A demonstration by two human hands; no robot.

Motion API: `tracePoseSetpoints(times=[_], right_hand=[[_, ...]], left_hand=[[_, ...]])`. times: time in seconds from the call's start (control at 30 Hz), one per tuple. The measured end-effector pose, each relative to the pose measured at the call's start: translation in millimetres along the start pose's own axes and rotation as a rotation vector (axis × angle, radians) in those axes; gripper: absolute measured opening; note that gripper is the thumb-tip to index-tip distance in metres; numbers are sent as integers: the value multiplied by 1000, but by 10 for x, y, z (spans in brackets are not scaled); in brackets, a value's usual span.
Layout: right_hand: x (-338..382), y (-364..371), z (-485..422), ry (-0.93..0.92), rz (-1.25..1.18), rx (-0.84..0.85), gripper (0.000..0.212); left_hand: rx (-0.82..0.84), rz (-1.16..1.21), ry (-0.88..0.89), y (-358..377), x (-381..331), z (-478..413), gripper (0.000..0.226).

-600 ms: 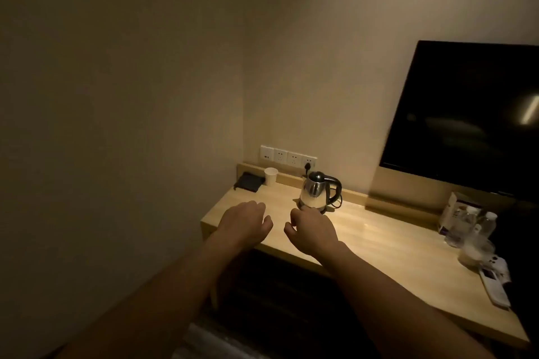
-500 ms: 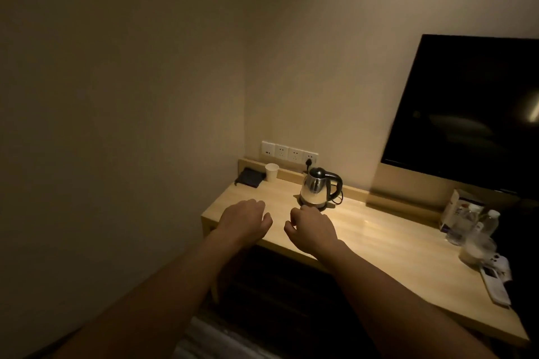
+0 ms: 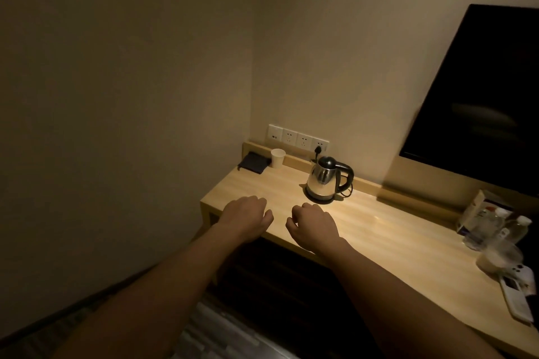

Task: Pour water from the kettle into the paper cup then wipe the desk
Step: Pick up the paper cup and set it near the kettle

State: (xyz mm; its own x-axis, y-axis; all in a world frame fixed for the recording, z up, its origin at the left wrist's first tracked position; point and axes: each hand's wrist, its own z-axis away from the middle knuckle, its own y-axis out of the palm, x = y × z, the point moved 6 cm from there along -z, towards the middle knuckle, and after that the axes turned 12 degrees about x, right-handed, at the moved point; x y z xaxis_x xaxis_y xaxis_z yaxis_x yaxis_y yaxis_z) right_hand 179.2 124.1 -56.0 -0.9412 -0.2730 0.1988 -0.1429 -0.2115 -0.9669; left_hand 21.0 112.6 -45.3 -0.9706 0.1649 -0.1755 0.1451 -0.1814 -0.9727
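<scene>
A steel kettle [image 3: 324, 179] with a black lid and handle stands on its base near the back of the wooden desk [image 3: 388, 239], its cord plugged into the wall. A white paper cup [image 3: 277, 158] stands upright in the desk's far left corner. My left hand [image 3: 246, 217] hovers over the desk's front left edge, fingers curled under, holding nothing. My right hand [image 3: 313, 224] is beside it, just in front of the kettle, also curled and holding nothing. No cloth is visible.
A dark flat object [image 3: 253, 162] lies left of the cup. A row of wall sockets [image 3: 297, 138] sits above. A black TV [image 3: 484, 96] hangs at right. Bottles [image 3: 484, 227], a box, a glass and a white remote [image 3: 516, 297] crowd the desk's right end.
The view has shifted closer and slightly left, so the desk looks larger. Both hands stay curled side by side over the front edge. Kettle and cup have not moved.
</scene>
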Motion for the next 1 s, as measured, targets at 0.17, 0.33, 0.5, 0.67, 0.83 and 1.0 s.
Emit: tracePoseSetpoints(times=[0.17, 0.33, 0.5, 0.67, 0.83, 1.0], right_hand=[[-137, -26, -613, 29, 26, 3, 34], [-258, -104, -1370, 69, 38, -11, 33], [-334, -170, -2021, 121, 48, -4, 34], [-465, -132, -2493, 159, 28, 25, 33], [-657, -4, -2893, 174, 26, 70, 34], [-901, 164, -3316, 162, -7, 131, 35]], left_hand=[[-15, 16, 9, 14, 199, -663, 37], [-17, 52, 28, -26, 477, -1389, 36], [15, 46, 57, -88, 654, -2004, 34], [47, 65, 70, -48, 803, -2508, 35], [100, 69, 53, 112, 916, -2966, 37], [159, 63, 13, 276, 978, -3378, 38]])
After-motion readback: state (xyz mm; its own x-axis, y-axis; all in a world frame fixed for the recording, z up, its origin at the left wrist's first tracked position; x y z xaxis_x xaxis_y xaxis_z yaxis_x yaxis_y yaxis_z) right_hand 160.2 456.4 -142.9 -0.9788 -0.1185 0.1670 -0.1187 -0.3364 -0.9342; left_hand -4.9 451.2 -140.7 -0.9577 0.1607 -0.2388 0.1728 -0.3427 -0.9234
